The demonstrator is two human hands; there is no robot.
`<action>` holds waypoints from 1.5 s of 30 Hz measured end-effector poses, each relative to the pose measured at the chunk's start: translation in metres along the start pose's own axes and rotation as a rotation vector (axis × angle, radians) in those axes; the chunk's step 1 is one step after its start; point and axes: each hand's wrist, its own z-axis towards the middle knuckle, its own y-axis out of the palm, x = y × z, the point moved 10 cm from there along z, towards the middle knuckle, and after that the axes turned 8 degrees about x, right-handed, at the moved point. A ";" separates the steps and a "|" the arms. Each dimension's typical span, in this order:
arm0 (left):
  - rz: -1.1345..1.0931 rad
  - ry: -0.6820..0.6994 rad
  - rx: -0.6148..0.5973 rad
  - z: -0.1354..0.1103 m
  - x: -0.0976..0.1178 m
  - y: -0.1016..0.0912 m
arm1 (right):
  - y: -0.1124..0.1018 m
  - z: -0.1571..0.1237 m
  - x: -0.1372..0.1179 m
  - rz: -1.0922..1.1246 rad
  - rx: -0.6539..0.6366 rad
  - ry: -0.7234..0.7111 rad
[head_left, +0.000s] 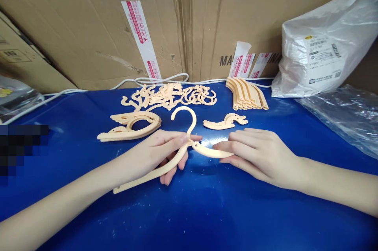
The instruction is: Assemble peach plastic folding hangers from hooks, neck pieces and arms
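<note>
A cream plastic folding hanger (165,168) with a curved hook is held between my two hands above the blue table. My left hand (168,146) pinches it at the joint below the hook, its long arm slanting down to the left. On the other side, my right hand (254,152) is closed on the hanger's shorter right arm, covering that arm's outer end. Just behind my right hand lie a few loose hanger parts (224,122). Folded hangers (130,126) are stacked behind my left forearm.
A heap of cream hook pieces (168,95) lies at the back of the blue table (189,219). Stacked curved arms (246,93) are to its right. A white cable (126,82) runs before cardboard boxes (206,26). A white plastic parcel (313,54) stands back right, near clear plastic film (345,113).
</note>
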 end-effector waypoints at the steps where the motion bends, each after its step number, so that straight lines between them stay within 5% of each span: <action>1: -0.007 -0.011 0.003 0.001 -0.001 0.000 | 0.000 0.000 -0.001 -0.029 0.002 -0.010; 8: -0.027 -0.076 0.076 0.000 -0.003 -0.008 | 0.000 0.002 -0.004 -0.110 0.004 -0.030; 13: 0.095 0.045 0.140 0.000 0.007 -0.015 | -0.002 0.003 -0.009 -0.209 0.040 -0.080; 30: 0.200 0.133 0.099 -0.004 0.021 -0.002 | -0.006 0.002 -0.012 -0.263 0.085 -0.097; 35: 0.076 0.063 0.092 -0.003 0.014 -0.002 | -0.008 0.002 -0.013 -0.269 0.096 -0.093; 40: -0.209 -0.101 -0.054 -0.006 0.002 0.014 | -0.009 0.001 -0.015 -0.281 0.098 -0.107; 45: -0.265 -0.088 -0.008 -0.004 0.001 0.011 | -0.007 0.000 -0.016 -0.247 0.091 -0.111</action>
